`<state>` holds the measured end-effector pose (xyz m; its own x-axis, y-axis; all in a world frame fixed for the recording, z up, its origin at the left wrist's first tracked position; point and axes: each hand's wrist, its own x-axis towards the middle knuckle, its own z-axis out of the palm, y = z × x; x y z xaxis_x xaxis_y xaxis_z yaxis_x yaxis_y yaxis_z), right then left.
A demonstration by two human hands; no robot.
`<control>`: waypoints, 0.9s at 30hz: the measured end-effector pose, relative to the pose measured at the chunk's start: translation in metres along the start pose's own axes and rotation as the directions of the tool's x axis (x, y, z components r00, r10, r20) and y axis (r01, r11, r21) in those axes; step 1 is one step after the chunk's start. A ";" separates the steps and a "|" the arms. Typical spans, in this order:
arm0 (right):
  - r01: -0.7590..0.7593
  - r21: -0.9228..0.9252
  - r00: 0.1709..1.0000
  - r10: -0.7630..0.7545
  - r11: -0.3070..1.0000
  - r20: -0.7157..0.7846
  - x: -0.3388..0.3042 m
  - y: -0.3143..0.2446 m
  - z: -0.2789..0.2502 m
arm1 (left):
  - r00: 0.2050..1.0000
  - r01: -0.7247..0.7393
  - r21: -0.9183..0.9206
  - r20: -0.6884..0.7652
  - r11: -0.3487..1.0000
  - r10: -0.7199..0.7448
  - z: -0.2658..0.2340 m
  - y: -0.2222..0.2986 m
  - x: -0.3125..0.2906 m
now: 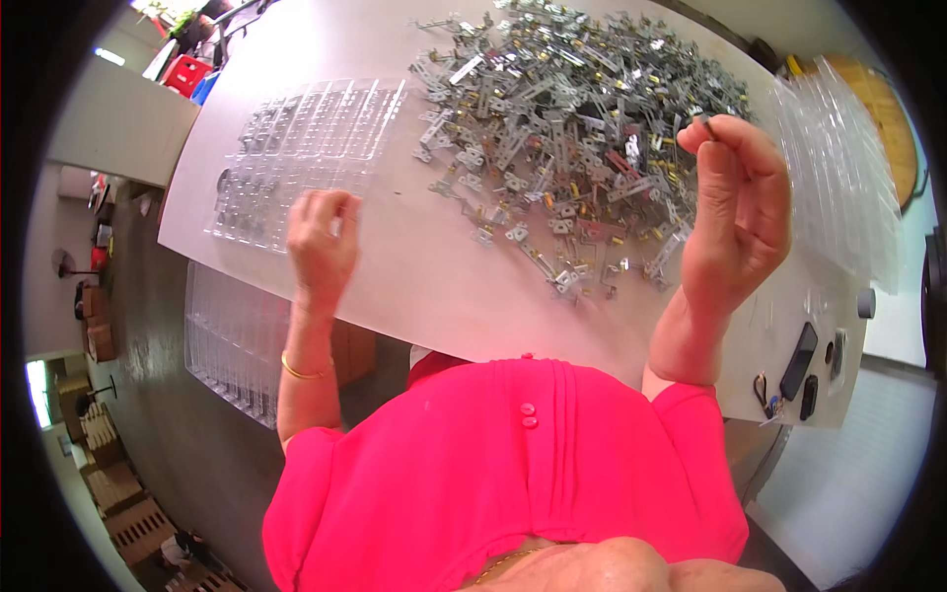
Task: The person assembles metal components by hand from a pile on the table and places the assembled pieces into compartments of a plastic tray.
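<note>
Over the right side of the metal parts pile [552, 109], my right hand [740, 212] is raised. Thumb and forefinger pinch a small dark metal piece [706, 128], whose full shape is hidden. My left hand [324, 247] hovers at the right edge of a clear plastic tray [286, 222], fingers curled together; anything within them is hidden. Rows of small compartments divide this tray, and greyish parts lie in its left portion. Another clear compartment tray [380, 118] adjoins it on the far side. The heap mixes flat silvery metal pieces with brass-coloured bits.
Clear trays are stacked at the table's right [838, 178], and more clear trays [232, 340] stand below its left edge. A black phone [799, 360], keys [774, 405] and a grey roll [866, 303] lie at the near right. Cardboard boxes [113, 483] line the floor at left.
</note>
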<state>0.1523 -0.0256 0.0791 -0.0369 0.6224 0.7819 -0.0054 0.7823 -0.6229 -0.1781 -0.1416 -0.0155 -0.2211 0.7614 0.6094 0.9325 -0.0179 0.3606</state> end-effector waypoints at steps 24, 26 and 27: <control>0.052 -0.040 0.998 -0.053 0.998 -0.032 0.003 -0.017 -0.014 | 0.712 -0.383 -0.409 0.440 0.828 0.547 0.085 0.115 -0.026; 0.064 -0.062 0.998 -0.065 0.996 -0.021 0.007 -0.017 -0.014 | 0.754 -0.288 -0.455 0.435 0.843 0.493 0.082 0.117 -0.018; 0.047 -0.076 0.999 -0.048 0.996 -0.012 0.007 -0.015 -0.013 | 0.798 -0.092 -0.517 0.473 0.851 0.374 0.076 0.120 -0.012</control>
<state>0.1650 -0.0330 0.0944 -0.0248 0.5840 0.8114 0.0693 0.8107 -0.5814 -0.0421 -0.1029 -0.0333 0.3077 0.9071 0.2871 0.6661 -0.4208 0.6158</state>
